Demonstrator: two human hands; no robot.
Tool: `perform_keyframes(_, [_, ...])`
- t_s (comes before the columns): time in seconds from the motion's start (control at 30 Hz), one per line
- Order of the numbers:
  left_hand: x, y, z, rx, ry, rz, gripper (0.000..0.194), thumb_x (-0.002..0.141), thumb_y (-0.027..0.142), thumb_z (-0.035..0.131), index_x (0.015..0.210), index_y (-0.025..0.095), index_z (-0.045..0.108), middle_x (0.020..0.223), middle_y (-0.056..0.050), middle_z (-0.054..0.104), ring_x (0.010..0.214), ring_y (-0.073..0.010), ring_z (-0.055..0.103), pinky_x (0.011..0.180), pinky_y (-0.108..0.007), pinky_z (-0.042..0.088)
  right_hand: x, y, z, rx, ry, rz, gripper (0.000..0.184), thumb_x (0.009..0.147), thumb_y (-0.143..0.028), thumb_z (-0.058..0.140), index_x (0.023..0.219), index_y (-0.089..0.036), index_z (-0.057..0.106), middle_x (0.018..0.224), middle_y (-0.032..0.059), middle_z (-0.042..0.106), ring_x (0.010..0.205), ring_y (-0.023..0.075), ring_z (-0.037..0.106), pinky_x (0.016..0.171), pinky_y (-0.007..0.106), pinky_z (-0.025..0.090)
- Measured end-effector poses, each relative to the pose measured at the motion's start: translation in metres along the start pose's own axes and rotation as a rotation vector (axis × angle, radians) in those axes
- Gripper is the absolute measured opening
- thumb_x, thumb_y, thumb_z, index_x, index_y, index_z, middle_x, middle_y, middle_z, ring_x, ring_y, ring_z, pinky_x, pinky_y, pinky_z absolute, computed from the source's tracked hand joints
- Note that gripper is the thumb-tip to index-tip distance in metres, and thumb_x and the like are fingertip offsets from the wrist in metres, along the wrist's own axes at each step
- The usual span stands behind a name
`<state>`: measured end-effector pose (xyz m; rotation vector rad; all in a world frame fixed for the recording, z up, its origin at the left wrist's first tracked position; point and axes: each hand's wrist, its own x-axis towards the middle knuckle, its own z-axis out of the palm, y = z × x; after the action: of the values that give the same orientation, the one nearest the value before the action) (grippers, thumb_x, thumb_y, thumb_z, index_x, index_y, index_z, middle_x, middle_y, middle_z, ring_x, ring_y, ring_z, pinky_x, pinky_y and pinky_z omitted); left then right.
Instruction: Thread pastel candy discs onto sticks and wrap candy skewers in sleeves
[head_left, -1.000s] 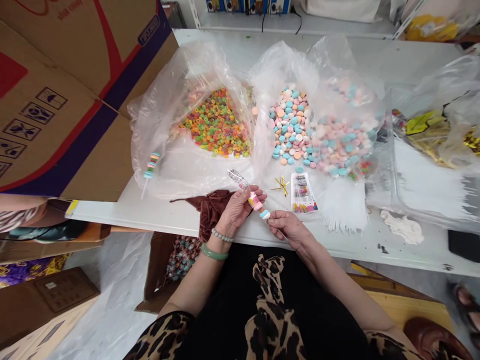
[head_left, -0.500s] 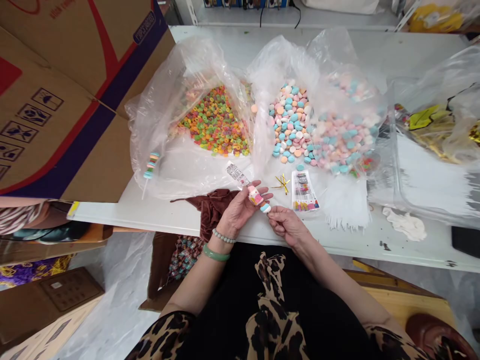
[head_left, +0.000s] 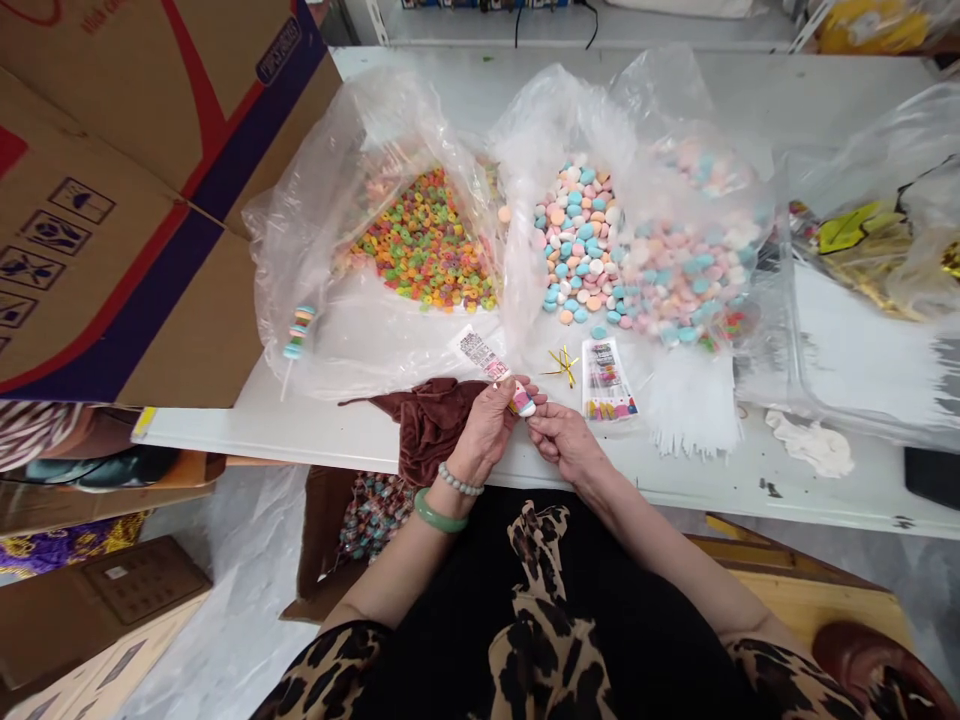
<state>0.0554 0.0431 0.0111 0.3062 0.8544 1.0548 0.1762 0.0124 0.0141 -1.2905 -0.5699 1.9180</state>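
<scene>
My left hand [head_left: 487,425] grips a candy skewer [head_left: 520,399] of pastel pieces sliding into a narrow clear printed wrapper [head_left: 481,353]. My right hand [head_left: 559,435] pinches the skewer's lower end, fingers pressed together just below the candy. Both hands hover at the front edge of the white table [head_left: 315,430], over a brown cloth [head_left: 429,415]. Behind them lie an open plastic bag of colourful ring candies [head_left: 424,245] and a bag of pastel round candies [head_left: 592,250].
A finished candy stick [head_left: 298,335] leans against the left bag. Gold twist ties [head_left: 562,365] and a stack of printed wrappers [head_left: 606,382] lie by my right hand, white sticks [head_left: 686,410] beyond. A large cardboard box [head_left: 127,190] stands left; a carton of wrapped candies [head_left: 371,515] sits under the table.
The candy skewer has slid further into the wrapper, so fewer pieces show. My right hand has moved up and left, closing in on my left hand.
</scene>
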Motion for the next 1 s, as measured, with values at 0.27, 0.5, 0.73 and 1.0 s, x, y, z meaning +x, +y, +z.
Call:
perform_keyframes(0.27, [0.003, -0.005, -0.014, 0.099, 0.004, -0.043, 0.048, 0.074, 0.054, 0.070, 0.093, 0.010, 0.068, 0.082, -0.012, 0.072, 0.081, -0.0234, 0.069, 0.082, -0.037, 0.051, 0.011, 0.003, -0.017, 0.262, -0.151, 0.265, 0.022, 0.064, -0.016, 0.068, 0.072, -0.017, 0.047, 0.050, -0.0083, 0.047, 0.033, 0.0004, 0.019, 0.032, 0.013, 0.011])
perform_keyframes(0.5, [-0.001, -0.015, -0.004, 0.174, 0.026, 0.047, 0.044, 0.075, 0.052, 0.070, 0.093, 0.012, 0.067, 0.086, -0.011, 0.072, 0.087, -0.0213, 0.068, 0.085, -0.032, 0.049, 0.006, -0.004, -0.001, 0.145, 0.028, 0.100, 0.023, 0.058, -0.023, 0.071, 0.069, -0.017, 0.052, 0.049, -0.0053, 0.052, 0.032, 0.0023, 0.027, 0.031, 0.016, 0.012])
perform_keyframes(0.73, [0.006, -0.004, -0.008, 0.033, 0.025, 0.026, 0.040, 0.072, 0.040, 0.076, 0.101, 0.016, 0.063, 0.093, -0.008, 0.071, 0.086, -0.0200, 0.067, 0.080, -0.032, 0.052, 0.002, -0.007, -0.002, 0.005, 0.137, -0.093, 0.026, 0.063, -0.037, 0.073, 0.067, -0.017, 0.056, 0.049, -0.0040, 0.053, 0.035, 0.0037, 0.031, 0.033, 0.018, 0.015])
perform_keyframes(1.0, [0.006, 0.009, -0.003, -0.006, 0.061, 0.073, 0.038, 0.067, 0.028, 0.082, 0.097, 0.013, 0.064, 0.092, -0.008, 0.070, 0.090, -0.0216, 0.069, 0.085, -0.034, 0.051, 0.005, -0.004, -0.002, -0.068, 0.147, 0.032, 0.030, 0.059, -0.040, 0.072, 0.058, -0.019, 0.051, 0.037, -0.0067, 0.042, 0.030, 0.0031, 0.021, 0.032, 0.020, 0.008])
